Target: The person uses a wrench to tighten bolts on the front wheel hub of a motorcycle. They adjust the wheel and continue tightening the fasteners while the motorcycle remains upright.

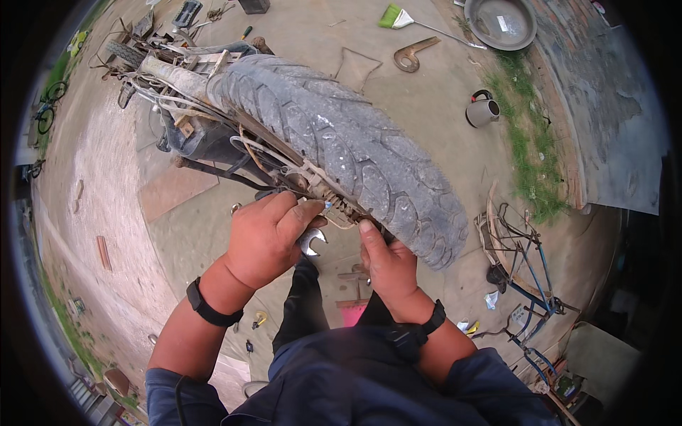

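Note:
My left hand [266, 231] is closed around an open-end wrench [311, 243], whose shiny jaw sticks out below the fingers. Its thumb and forefinger reach to a rusty coil spring [342, 204] beside the big grey treaded tyre [341, 142]. On the spring's other side my right hand [387, 266] is closed, with the thumb pressed near the spring's lower end. What its curled fingers hold is hidden. Thin cables [249, 145] and a dirty metal frame [177, 78] run along the tyre's left side.
A blue bicycle frame [536, 305] lies at the right. Farther off are a grey mug-like container [483, 112], a hooked rusty metal piece [408, 59], a green-and-white broom [398, 17] and a round metal basin [502, 21]. A reddish board [174, 188] lies left of the tyre.

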Demonstrator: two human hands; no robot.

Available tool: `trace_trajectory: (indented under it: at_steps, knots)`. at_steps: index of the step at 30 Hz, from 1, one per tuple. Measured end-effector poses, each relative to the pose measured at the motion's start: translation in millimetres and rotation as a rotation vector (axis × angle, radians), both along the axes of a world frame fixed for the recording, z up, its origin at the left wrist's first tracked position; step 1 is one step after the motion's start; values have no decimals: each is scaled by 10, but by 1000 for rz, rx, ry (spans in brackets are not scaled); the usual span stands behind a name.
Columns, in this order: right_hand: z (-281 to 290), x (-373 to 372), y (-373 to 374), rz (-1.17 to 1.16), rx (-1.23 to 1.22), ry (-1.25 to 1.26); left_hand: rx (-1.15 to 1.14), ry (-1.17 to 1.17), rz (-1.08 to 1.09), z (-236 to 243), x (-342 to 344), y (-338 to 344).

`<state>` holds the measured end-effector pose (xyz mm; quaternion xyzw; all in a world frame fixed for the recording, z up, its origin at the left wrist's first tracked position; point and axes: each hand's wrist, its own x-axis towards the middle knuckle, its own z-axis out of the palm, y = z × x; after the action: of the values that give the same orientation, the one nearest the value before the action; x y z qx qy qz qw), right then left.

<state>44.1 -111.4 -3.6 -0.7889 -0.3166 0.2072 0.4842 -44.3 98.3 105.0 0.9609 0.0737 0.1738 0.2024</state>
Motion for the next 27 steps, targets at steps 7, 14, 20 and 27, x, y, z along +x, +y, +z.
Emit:
trace_trajectory:
  at_steps: [7,14,20,27]
  knots:
    - [661,101,262,-300,134,822,-675,49,467,-426,-689,-490]
    - [585,98,275,-383,92,758,-1124,184,729,-654,-1123,-922]
    - [550,104,283,-391,178,736,-1137,146,757,-745,-1231,-907]
    - [617,105,256,-314,218,719,-1192,114,789,-830,-1367,-847]
